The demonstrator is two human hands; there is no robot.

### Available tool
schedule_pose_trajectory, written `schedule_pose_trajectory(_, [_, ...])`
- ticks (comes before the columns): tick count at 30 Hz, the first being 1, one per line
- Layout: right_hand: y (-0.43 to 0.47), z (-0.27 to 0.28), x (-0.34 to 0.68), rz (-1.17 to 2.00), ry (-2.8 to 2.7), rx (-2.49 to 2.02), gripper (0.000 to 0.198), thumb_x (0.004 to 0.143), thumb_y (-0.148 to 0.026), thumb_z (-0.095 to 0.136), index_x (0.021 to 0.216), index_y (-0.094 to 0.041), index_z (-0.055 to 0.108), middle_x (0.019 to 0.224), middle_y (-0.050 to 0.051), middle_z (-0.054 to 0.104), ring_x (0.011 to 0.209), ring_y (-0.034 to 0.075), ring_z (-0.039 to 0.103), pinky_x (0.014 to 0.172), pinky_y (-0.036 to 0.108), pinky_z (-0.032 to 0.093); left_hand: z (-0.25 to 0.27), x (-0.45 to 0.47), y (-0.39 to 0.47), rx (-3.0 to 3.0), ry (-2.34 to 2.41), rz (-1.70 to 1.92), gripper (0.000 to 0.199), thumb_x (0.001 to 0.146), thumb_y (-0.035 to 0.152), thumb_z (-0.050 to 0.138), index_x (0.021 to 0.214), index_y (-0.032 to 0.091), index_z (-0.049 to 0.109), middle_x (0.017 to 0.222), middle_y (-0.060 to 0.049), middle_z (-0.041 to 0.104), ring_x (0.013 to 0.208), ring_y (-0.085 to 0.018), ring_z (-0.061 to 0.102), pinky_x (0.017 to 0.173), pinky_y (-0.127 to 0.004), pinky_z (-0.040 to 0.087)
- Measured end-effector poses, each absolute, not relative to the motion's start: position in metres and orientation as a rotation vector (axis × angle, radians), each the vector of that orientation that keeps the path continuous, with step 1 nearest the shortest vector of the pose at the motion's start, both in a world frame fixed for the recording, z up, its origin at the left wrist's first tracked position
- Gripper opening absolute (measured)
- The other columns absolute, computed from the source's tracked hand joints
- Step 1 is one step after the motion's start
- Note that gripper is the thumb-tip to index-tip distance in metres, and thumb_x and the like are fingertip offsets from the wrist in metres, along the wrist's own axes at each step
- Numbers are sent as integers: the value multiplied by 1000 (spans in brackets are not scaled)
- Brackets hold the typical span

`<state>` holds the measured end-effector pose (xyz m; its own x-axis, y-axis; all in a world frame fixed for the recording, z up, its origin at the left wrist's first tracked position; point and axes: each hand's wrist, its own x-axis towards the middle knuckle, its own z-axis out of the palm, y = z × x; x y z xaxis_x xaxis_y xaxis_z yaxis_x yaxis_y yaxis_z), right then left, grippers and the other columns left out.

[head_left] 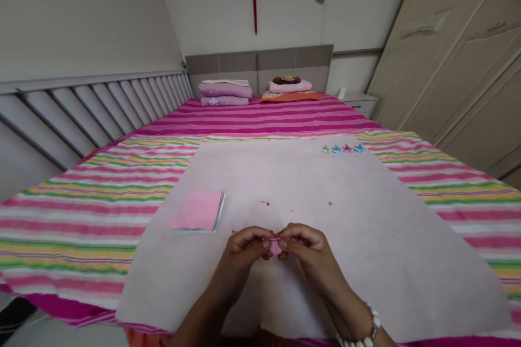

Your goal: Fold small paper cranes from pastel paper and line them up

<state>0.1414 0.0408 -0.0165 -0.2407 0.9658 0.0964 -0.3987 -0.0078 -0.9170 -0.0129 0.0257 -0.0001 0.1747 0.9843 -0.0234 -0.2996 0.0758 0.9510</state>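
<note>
A small piece of folded pink paper (275, 247) is pinched between both hands, low in the middle of the head view. My left hand (249, 246) grips its left side between thumb and fingers, and my right hand (303, 244) pinches the right side. Fingers cover much of the paper, so its full shape is hidden. To the left lies a stack of square paper (199, 211) with a pink sheet on top. Several small folded paper figures in green, blue and pink stand in a row at the back right, among them a pink one (347, 148).
A pale board or sheet (386, 260) lies on a bed with a striped cover (85, 211). Tiny scraps, one of them red (265, 203), dot the pale surface. Folded bedding (226, 90) sits by the headboard (293, 59). A slatted rail (101, 97) runs along the left.
</note>
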Motion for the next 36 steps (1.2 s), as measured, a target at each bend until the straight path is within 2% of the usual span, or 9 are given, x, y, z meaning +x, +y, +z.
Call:
schedule_pose_trajectory(5, [39, -16, 140, 1478, -1101, -714, 4, 71, -17, 70, 70, -20, 71, 63, -2, 63, 58, 13, 58, 57, 25, 46, 3, -12, 25, 1038, 880, 1195, 9, 74, 16, 63, 70, 17, 71, 68, -1, 62, 67, -13, 51, 66, -25, 39])
schedule_pose_trajectory(9, [37, -14, 139, 1375, -1169, -806, 3, 71, -22, 71, 69, -20, 70, 62, -1, 62, 58, 13, 56, 55, 25, 45, 7, -11, 24, 1047, 953, 1187, 12, 75, 26, 65, 72, 16, 69, 67, -2, 63, 67, -14, 52, 65, -25, 39])
schedule_pose_trajectory(13, [37, -13, 139, 1356, -1163, -887, 10, 70, -26, 73, 74, -19, 68, 60, -1, 63, 55, 12, 56, 52, 23, 43, 9, -7, 23, 998, 942, 1157, 17, 68, 26, 74, 81, 17, 68, 70, -3, 67, 69, -15, 57, 68, -27, 43])
schedule_pose_trajectory(16, [36, -13, 138, 1381, -1149, -903, 13, 70, -29, 73, 75, -18, 69, 58, -1, 63, 54, 13, 56, 52, 24, 44, 11, -3, 22, 966, 959, 1163, 17, 65, 23, 76, 78, 16, 67, 73, -3, 68, 72, -16, 61, 72, -29, 45])
schedule_pose_trajectory(21, [33, -11, 136, 1408, -1130, -865, 11, 74, -29, 69, 79, -19, 71, 63, 1, 66, 59, 14, 59, 58, 27, 47, 12, 1, 22, 968, 982, 1181, 11, 68, 22, 73, 69, 16, 63, 63, 0, 65, 64, -14, 58, 65, -26, 45])
schedule_pose_trajectory(27, [31, -6, 134, 1389, -1180, -847, 12, 75, -29, 68, 83, -20, 73, 67, 3, 69, 60, 15, 59, 60, 29, 49, 8, 3, 23, 968, 1052, 1216, 5, 70, 18, 67, 66, 16, 64, 61, 1, 64, 61, -13, 57, 60, -24, 42])
schedule_pose_trajectory(32, [31, -6, 134, 1394, -1198, -857, 16, 75, -31, 69, 87, -20, 73, 69, 3, 70, 61, 16, 60, 60, 29, 49, 9, 6, 22, 998, 1129, 1238, 7, 69, 16, 64, 62, 17, 63, 54, 3, 60, 56, -13, 54, 57, -24, 40])
schedule_pose_trajectory(36, [32, -9, 136, 1385, -1195, -860, 15, 76, -29, 68, 87, -21, 73, 68, 3, 69, 61, 15, 60, 60, 29, 49, 7, 4, 22, 997, 1104, 1213, 7, 71, 18, 63, 65, 17, 64, 58, 2, 60, 59, -12, 52, 58, -23, 38])
